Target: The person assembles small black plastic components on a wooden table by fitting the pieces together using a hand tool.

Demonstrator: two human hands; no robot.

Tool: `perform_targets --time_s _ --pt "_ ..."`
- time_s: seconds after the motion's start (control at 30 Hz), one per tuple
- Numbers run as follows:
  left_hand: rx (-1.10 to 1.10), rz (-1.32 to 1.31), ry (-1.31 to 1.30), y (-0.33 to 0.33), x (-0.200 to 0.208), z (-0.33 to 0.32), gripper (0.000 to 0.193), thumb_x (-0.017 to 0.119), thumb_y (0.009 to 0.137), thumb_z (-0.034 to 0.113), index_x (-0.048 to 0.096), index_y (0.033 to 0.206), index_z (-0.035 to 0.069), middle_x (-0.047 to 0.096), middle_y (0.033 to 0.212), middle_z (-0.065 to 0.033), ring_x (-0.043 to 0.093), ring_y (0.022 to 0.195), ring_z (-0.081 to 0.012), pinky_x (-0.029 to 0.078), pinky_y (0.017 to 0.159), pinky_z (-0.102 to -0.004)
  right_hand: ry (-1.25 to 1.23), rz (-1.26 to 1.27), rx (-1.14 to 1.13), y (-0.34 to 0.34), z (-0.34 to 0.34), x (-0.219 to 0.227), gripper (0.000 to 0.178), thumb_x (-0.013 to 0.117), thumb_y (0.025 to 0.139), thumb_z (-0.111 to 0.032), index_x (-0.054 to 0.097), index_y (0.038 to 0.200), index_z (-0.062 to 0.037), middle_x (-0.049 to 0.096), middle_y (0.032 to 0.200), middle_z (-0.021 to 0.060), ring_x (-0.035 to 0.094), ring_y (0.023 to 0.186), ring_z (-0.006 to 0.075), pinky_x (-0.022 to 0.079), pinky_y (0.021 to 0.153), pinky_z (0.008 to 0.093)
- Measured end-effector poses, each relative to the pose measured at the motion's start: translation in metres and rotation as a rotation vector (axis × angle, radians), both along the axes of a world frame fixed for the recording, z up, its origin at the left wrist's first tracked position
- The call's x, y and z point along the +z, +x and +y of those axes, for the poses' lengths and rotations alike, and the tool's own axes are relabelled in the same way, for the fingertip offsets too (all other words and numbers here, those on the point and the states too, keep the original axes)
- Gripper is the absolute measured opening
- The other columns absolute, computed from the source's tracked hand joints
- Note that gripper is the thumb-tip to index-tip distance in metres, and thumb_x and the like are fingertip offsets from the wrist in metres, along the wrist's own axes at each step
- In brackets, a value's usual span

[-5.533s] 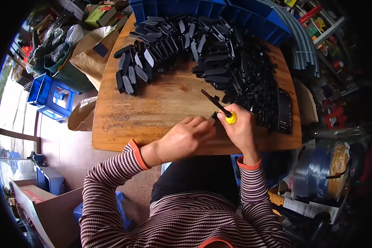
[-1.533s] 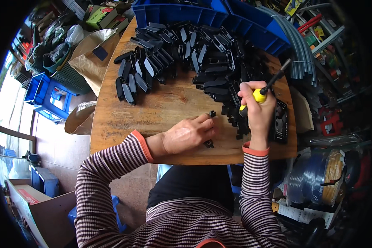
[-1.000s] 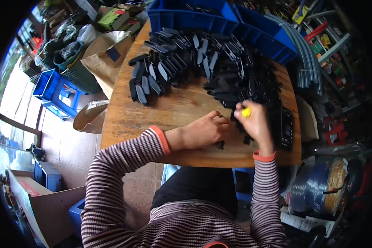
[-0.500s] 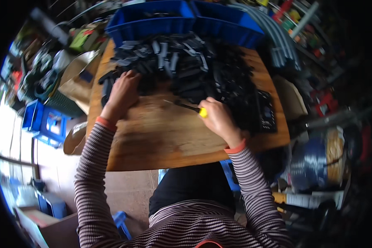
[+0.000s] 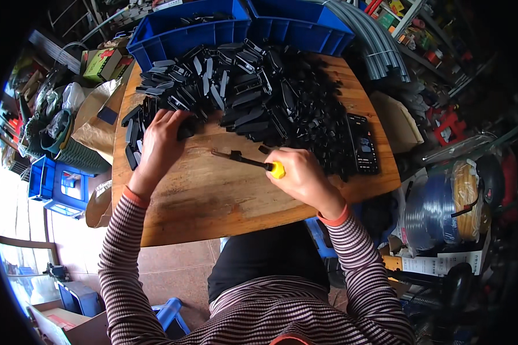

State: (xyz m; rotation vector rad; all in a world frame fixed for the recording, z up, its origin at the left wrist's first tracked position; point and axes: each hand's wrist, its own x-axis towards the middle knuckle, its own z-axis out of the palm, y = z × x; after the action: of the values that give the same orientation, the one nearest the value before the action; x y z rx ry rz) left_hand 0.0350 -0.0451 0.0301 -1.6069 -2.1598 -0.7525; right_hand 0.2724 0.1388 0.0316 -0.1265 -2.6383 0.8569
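A wide pile of black plastic parts (image 5: 250, 118), many long and narrow, covers the far half of the wooden table (image 5: 213, 215). At the pile's near left edge is my left hand (image 5: 162, 138), its fingers curled down round a black plastic part (image 5: 185, 131) that they partly hide. My right hand (image 5: 304, 175) is closed round a yellow-handled tool (image 5: 277, 169), its slim dark shaft pointing left over bare wood. A small dark block sits on the shaft near its thin tip, which touches no part of the pile.
Two blue bins (image 5: 190, 34) stand behind the pile; black parts show in the left one. A black phone (image 5: 364, 144) lies at the table's right edge. Brown paper bags (image 5: 394, 121) flank the table. Wrapped coils (image 5: 437, 207) are at the right, a blue stool (image 5: 69, 184) at the left.
The view has shifted slightly and sharpened. My left hand remains at the pile's near left edge with fingers curled. The yellow-handled tool stays in my right hand, now a little lower in view.
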Motion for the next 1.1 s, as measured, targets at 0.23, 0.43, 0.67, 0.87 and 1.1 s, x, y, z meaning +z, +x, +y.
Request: perform_targets --time_s 0.23,0.43,0.67,0.87,1.1 --pt "-0.264 -1.0 -0.229 0.078 -0.022 0.033 0.025 0.071 0.084 0.01 0.065 0.107 0.003 0.067 0.094 -0.0148 0.064 0.072 -0.0244 0.052 0.072 -0.0347 0.005 -0.031 0.023 0.02 0.011 -0.002 0.016 0.074 0.076 -0.005 0.065 0.088 0.001 0.067 0.08 0.0153 0.066 0.068 0.0293 0.05 0.059 0.0334" --pt "-0.162 -0.519 -0.101 0.087 -0.028 0.03 0.036 0.075 0.073 0.008 0.065 0.107 0.003 0.064 0.108 -0.015 0.064 0.087 -0.0273 0.053 0.08 -0.0374 -0.004 -0.018 -0.08 0.022 0.01 0.005 0.017 0.076 0.077 -0.005 0.064 0.087 0.0007 0.065 0.075 0.014 0.066 0.066 0.0276 0.049 0.058 0.0319" --pt "-0.736 -0.114 -0.027 0.087 -0.033 0.006 0.035 0.069 0.065 0.009 0.063 0.099 0.003 0.062 0.111 -0.0101 0.06 0.103 -0.0258 0.052 0.084 -0.0376 -0.024 0.142 -0.041 0.0 -0.001 0.0 0.017 0.074 0.074 0.001 0.062 0.086 -0.0012 0.065 0.077 0.0131 0.066 0.069 0.0304 0.051 0.059 0.0336" --pt "-0.607 0.28 -0.128 0.1 -0.039 -0.001 0.033 0.063 0.075 0.014 0.063 0.105 0.003 0.063 0.111 -0.0112 0.06 0.11 -0.0268 0.051 0.083 -0.0328 -0.009 0.126 0.046 -0.022 -0.013 -0.014 0.018 0.072 0.072 0.005 0.062 0.087 -0.0006 0.066 0.082 0.0126 0.067 0.074 0.0289 0.051 0.062 0.0326" --pt "-0.625 0.203 -0.146 0.102 -0.037 -0.003 0.033 0.061 0.075 0.017 0.061 0.105 0.003 0.061 0.113 -0.0116 0.06 0.111 -0.025 0.051 0.082 -0.0316 0.156 0.01 0.065 -0.028 -0.019 -0.014 0.016 0.067 0.071 0.002 0.06 0.085 -0.0023 0.065 0.081 0.0148 0.064 0.072 0.0354 0.052 0.06 0.04"
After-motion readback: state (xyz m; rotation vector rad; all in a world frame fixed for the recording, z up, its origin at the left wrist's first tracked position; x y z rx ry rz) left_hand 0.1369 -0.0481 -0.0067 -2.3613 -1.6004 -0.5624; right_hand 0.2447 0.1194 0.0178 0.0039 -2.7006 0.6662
